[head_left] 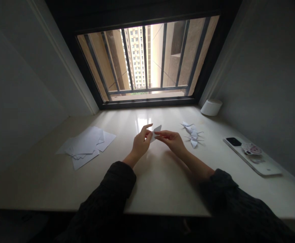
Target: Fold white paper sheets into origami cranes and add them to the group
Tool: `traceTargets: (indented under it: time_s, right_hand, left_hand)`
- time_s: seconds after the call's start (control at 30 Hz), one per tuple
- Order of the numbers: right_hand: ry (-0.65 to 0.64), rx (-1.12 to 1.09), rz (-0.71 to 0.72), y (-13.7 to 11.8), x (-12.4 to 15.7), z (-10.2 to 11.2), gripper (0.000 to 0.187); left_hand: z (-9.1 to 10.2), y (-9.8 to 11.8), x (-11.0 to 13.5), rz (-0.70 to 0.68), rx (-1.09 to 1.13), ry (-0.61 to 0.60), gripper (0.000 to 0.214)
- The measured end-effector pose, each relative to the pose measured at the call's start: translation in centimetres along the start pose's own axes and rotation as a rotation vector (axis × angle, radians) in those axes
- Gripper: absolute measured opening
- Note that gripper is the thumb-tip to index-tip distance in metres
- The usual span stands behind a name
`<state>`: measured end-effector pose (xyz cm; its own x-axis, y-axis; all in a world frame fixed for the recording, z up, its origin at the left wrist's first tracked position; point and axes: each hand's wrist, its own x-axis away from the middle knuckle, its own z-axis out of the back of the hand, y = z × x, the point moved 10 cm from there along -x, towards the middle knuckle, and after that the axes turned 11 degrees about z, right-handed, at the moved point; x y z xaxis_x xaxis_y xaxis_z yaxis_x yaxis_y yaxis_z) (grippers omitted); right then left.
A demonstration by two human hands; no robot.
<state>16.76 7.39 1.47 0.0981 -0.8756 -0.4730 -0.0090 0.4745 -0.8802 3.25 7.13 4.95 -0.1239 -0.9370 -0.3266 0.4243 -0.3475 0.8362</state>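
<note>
A small folded piece of white paper (157, 129) is held up between my two hands, over the middle of the pale sill. My left hand (141, 141) pinches its left side, with the index finger raised and the thumb against the paper. From the right, the thumb and fingertips of my right hand (172, 140) close on its edge. Part of the paper is hidden behind the fingers. Just right of my right hand, several folded white paper cranes (193, 132) lie close together.
To the left lies a loose stack of white paper sheets (84, 145). A white phone (260, 165) with a round grip rests at the right. In the back right corner stands a white cylinder (211, 107). A barred window (147, 64) rises behind the sill (162, 189).
</note>
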Motion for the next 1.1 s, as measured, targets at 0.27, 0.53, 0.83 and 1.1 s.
traceTargets:
  time_s: [0.27,0.53,0.83,1.1]
  right_hand:
    - [0.161,0.097,0.102,-1.5,-0.2,2.0,0.037]
    - [-0.014,0.087,0.096,-1.7,-0.4,0.6,0.036]
    - [-0.022,0.042,0.067,-1.2,-0.5,0.8,0.043]
    - [-0.045,0.007,0.057,-0.7,-0.4,0.6,0.044]
  left_hand:
    - [-2.2,-2.4,-0.5,0.25,0.415,-0.156,0.032]
    - [-1.2,-1.8,-0.7,0.235,0.387,-0.215,0.037]
    - [-1.0,-3.4,-1.3,0.309,0.44,-0.211,0.035]
    - [-1.0,-4.1,-1.3,0.38,0.485,-0.155,0.034]
